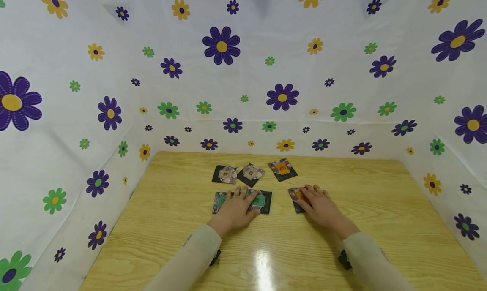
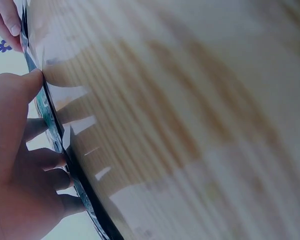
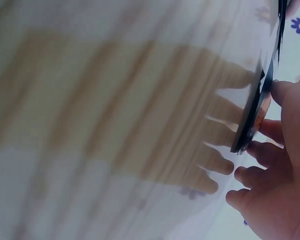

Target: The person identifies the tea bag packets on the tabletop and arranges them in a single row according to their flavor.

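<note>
My left hand [image 1: 235, 210] rests with spread fingers across two flat, dark packets with green labels, the left green packet [image 1: 217, 201] and the right green packet [image 1: 262, 200], which lie side by side. In the left wrist view, the thumb and fingertips [image 2: 55, 179] touch their near edge. My right hand [image 1: 323, 210] lies over a flat packet with an orange label [image 1: 294, 194], covering much of it. The right wrist view has the thumb and some fingers against this orange packet [image 3: 260, 110], other fingers extending past its end. Whether the packets are cards or pouches is unclear.
Behind the hands lie two packets with beige labels, a left beige packet [image 1: 227, 173] and a tilted beige packet [image 1: 251, 173], and another orange packet [image 1: 282, 169]. They sit on a wood-grain table [image 1: 182, 236]. A white flower-patterned cloth [image 1: 251, 71] walls the back and sides.
</note>
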`<state>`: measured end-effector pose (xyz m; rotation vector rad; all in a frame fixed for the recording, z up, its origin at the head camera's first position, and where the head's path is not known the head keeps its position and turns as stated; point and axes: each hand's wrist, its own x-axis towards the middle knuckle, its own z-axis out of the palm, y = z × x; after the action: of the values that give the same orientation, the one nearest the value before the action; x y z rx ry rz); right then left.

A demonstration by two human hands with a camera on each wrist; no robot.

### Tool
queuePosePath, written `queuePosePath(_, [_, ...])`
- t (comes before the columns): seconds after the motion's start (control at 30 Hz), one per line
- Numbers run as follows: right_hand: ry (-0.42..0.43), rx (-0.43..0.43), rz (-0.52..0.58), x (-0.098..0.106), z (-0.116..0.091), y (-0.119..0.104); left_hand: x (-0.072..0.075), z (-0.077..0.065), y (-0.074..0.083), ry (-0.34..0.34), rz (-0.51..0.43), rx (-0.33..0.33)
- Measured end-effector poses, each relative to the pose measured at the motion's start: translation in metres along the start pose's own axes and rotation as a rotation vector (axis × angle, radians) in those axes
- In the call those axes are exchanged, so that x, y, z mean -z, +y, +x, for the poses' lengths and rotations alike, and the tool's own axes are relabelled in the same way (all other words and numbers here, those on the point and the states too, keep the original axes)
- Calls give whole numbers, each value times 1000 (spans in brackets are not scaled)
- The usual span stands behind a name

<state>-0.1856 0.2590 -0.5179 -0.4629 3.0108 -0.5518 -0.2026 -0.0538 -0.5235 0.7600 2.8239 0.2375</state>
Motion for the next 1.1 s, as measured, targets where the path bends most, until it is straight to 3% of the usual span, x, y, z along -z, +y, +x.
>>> queuePosePath(0.67, [43,-79,-6,15,-25,42,-1,0,-1,0,-28,1])
queuePosePath(1.1, [14,-112,4,21,-29,51,-2,0,-1,9,-33,1])
